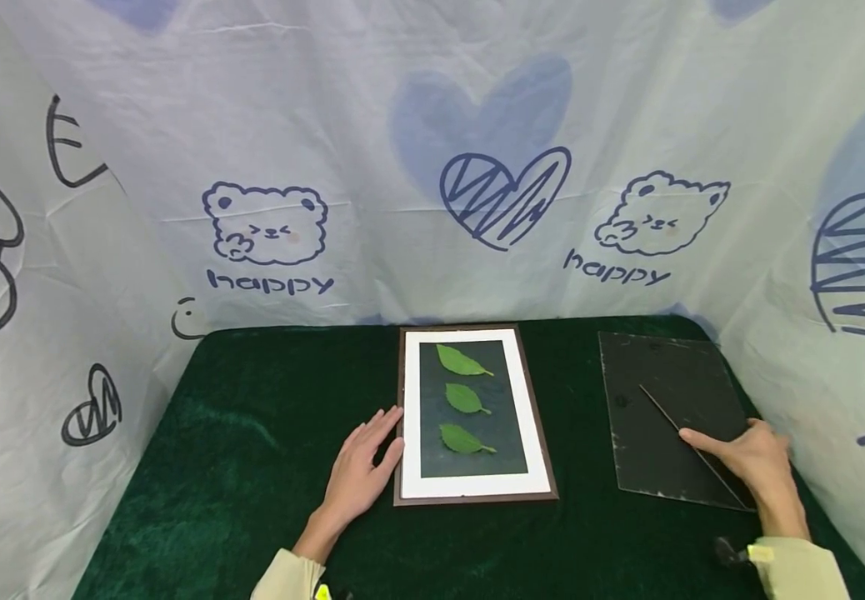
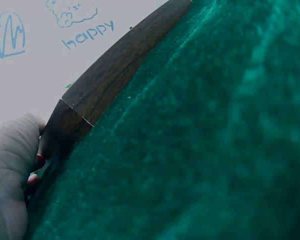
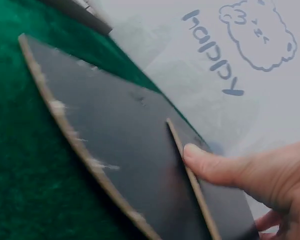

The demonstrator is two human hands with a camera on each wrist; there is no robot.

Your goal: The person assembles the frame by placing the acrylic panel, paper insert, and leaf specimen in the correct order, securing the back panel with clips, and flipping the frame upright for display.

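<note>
**Two hands at a picture frame and a black board**

The picture frame (image 2: 115, 65), brown with a wood-like grain, lies near the middle of a dark green cloth (image 1: 252, 433). Within it, a white mat (image 1: 412, 417) borders a dark panel (image 1: 431, 408) bearing three green leaves, upper (image 1: 460, 361), middle (image 1: 463, 398) and lower (image 1: 462, 439), arranged in a column with their stems toward the right.

The left hand (image 1: 361, 471) rests against the frame's left side; its fingers are nearly straight and lie close together, the thumb set apart from them.

Well to the right of the frame lies a black board (image 1: 650, 450) with pale, worn edges. A thin strip (image 3: 204, 207) with a light edge runs slantwise across its face. The right hand (image 1: 762, 458) pinches the board at its right side, thumb extended over the face to the strip, other fingers at the edge and partly hidden.

Behind the cloth hangs a white curtain (image 1: 372, 100) printed with hearts, bear faces and the word "happy".
</note>
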